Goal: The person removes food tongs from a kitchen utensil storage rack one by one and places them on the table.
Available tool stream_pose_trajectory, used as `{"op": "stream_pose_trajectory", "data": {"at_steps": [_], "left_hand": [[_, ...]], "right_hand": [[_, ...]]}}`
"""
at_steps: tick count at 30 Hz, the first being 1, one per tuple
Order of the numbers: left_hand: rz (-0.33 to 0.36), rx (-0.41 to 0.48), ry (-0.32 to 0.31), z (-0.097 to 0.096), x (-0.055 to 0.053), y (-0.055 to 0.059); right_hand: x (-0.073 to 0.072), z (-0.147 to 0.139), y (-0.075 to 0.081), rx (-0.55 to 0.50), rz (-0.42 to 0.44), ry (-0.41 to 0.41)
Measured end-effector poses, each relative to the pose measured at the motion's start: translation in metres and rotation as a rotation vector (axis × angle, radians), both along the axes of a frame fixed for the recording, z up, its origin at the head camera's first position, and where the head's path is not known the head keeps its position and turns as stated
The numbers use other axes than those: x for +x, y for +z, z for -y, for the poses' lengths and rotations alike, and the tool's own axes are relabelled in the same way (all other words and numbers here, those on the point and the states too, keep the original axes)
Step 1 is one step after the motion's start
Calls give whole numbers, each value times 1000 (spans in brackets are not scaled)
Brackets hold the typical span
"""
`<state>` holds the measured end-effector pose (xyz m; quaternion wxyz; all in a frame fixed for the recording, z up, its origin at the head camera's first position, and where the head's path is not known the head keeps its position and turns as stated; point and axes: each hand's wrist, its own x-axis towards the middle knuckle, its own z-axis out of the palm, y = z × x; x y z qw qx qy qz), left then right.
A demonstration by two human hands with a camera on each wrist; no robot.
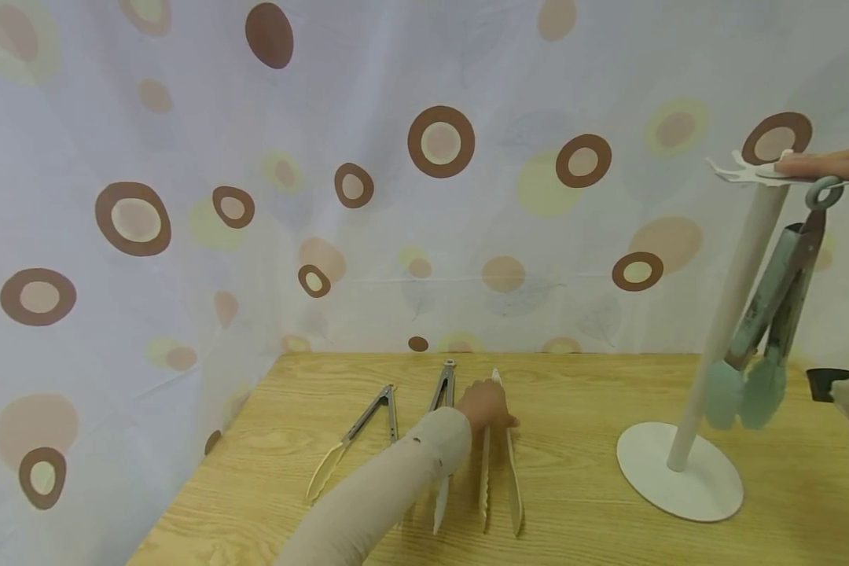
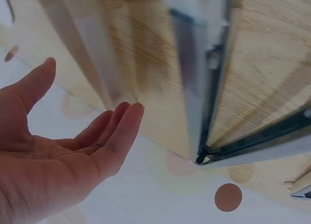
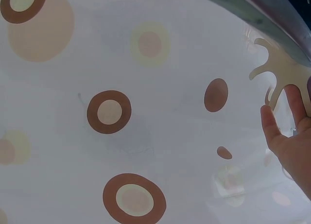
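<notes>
My left hand [image 1: 486, 405] is over the top end of a pair of tongs with pale arms [image 1: 513, 487] lying on the table. In the left wrist view, the fingers of the left hand [image 2: 92, 151] are loosely bent beside the blurred tongs [image 2: 92, 44]. My right hand [image 1: 838, 165] rests its straight fingers on the white hooked top [image 1: 750, 171] of a stand. The right wrist view has the right hand [image 3: 296, 141] against the branching hooks [image 3: 277, 63]. Metal tongs with teal tips [image 1: 764, 314] hang by their ring from that top.
Left of my left hand lie metal tongs with cream tips [image 1: 325, 468] and another metal pair [image 1: 444, 385], partly behind my sleeve. The stand's round white base [image 1: 679, 495] sits at the table's right. A dark object [image 1: 824, 384] shows near my right sleeve. A dotted curtain [image 1: 396, 236] hangs behind.
</notes>
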<state>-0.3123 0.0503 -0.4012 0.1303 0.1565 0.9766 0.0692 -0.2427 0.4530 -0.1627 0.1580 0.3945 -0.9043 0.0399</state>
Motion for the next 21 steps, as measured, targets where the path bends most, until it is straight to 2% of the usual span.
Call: {"op": "stream_pose_trajectory", "data": {"at_steps": [3, 7, 10, 15, 18, 20, 21], "left_hand": [[-1, 78, -2, -6, -1, 5], [-46, 177, -37, -21, -3, 9], [-77, 261, -44, -34, -1, 14], [-89, 507, -32, -54, 11, 26], [-113, 687, -60, -65, 20, 33], [-140, 784, -105, -70, 25, 37], [-158, 823, -132, -73, 28, 40]], "right_hand": [[-1, -8, 1, -15, 66, 181], [-1, -9, -1, -45, 68, 182], [-1, -9, 1, -25, 133, 205], [-3, -8, 5, 17, 206, 242], [-3, -9, 4, -6, 181, 230], [0, -7, 1, -19, 140, 203], [1, -6, 0, -36, 87, 181]]}}
